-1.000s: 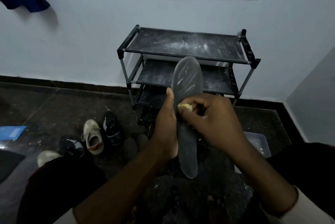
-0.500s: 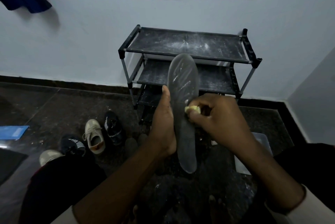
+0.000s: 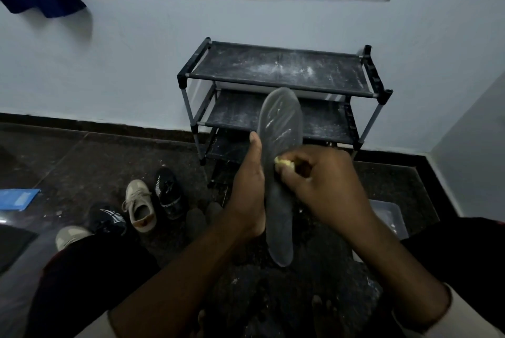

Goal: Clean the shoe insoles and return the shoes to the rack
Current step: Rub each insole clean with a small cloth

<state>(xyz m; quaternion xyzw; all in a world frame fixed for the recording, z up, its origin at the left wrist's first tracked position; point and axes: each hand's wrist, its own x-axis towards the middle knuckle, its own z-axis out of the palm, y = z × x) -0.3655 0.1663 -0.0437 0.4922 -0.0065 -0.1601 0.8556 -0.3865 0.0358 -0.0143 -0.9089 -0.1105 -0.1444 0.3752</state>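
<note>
Insole (image 3: 281,129): held in the air between us and the shoe rack (image 3: 273,69), above the dark floor (image 3: 68,162). Its grey face is turned to us and carries pale streaks.

Left hand (image 3: 250,187): grips the insole's left edge at about mid-length, thumb laid up the front face. The other fingers are behind the insole and hidden.

Right hand (image 3: 319,187): fingers clenched round a small yellow pad (image 3: 284,163), which is pressed onto the insole's face just right of the left thumb.

Containers: the rack stands against the far wall, and its two upper shelves show white dust streaks. The lowest shelf is too dark to read. A clear plastic tub (image 3: 388,214) sits on the floor near right, partly behind the right forearm. We see pale specks in it and cannot tell more.

Against half a second ago: the pad has moved slightly left, off the insole's right edge. The insole sits a little lower in view. The left hand's grip looks unchanged.

Orientation: long axis runs near to far and roughly upright, broad toe end far, overlapping the rack's middle shelf, narrow heel end near.

Left of the hands on the floor: a beige sneaker (image 3: 139,206) beside a black sneaker (image 3: 168,192), with a black striped shoe (image 3: 109,217) nearer and left.
</note>
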